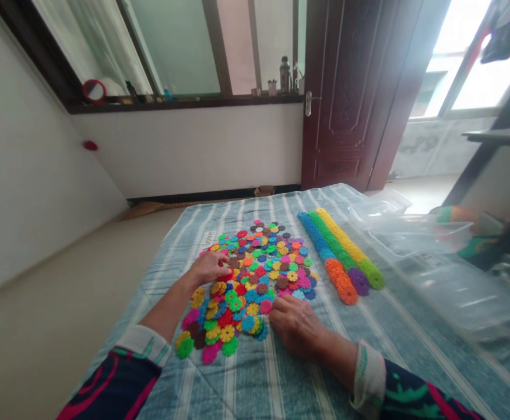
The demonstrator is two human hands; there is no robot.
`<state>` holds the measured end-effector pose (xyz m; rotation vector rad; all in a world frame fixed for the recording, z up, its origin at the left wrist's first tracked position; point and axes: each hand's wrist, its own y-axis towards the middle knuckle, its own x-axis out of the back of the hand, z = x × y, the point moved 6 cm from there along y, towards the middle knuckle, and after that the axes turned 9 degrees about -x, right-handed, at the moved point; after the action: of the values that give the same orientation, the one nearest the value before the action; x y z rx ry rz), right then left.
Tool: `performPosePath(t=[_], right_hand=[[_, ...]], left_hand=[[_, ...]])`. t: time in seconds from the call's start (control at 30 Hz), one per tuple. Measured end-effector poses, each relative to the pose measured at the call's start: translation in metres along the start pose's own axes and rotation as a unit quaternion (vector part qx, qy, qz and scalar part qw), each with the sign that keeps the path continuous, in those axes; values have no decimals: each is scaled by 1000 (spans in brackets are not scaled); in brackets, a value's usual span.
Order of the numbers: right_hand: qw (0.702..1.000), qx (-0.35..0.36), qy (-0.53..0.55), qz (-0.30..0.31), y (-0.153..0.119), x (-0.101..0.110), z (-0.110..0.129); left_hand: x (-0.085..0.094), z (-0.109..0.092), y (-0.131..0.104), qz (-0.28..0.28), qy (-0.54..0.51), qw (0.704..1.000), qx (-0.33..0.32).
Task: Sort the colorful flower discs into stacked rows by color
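Many notched plastic discs (255, 278) in mixed colours lie spread over a striped blue-grey cloth. At the left side of the pile, my left hand (210, 268) has its fingers bent together over red discs; what they grip is too small to tell. My right hand (296, 325) rests at the pile's right front edge, fingers curled beside a pink disc (266, 307), with the fingertips partly hidden. To the right lie three long rows of overlapping discs: a blue and orange row (320, 242), a green and purple row (337, 248) and a yellow and lime row (346, 241).
Clear plastic containers (421, 236) and a clear lid or tray (473, 297) sit on the right of the striped cloth (324, 385). Beyond the bed are a dark red door (346, 87) and a window ledge (193, 104) with a flask (285, 74) and a round mirror (94, 91).
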<state>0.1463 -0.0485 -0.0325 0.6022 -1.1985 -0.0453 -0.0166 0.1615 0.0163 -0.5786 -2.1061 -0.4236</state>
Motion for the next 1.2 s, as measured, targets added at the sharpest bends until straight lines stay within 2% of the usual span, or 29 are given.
performPosePath(t=[0.2,0.4,0.63,0.87,1.03,1.2], right_hand=[[1000,2,23,-12,-1,3,2],[998,6,38,-42,-4,5,3],[997,13,52,-57,-7,4,2],[996,12,65,-67,-6,10,4],[996,13,60,-59,-8,9,3],[996,14,65,-66,-8,11,3]], left_hand=[[-2,5,-6,23,-15,999,29],[-3,11,-14,-4,-66,996,60],[7,9,-21,-31,-122,988,88],[14,19,-30,-27,-89,987,128],[8,30,-34,-26,-48,988,146],[0,26,-40,-20,-62,987,150]])
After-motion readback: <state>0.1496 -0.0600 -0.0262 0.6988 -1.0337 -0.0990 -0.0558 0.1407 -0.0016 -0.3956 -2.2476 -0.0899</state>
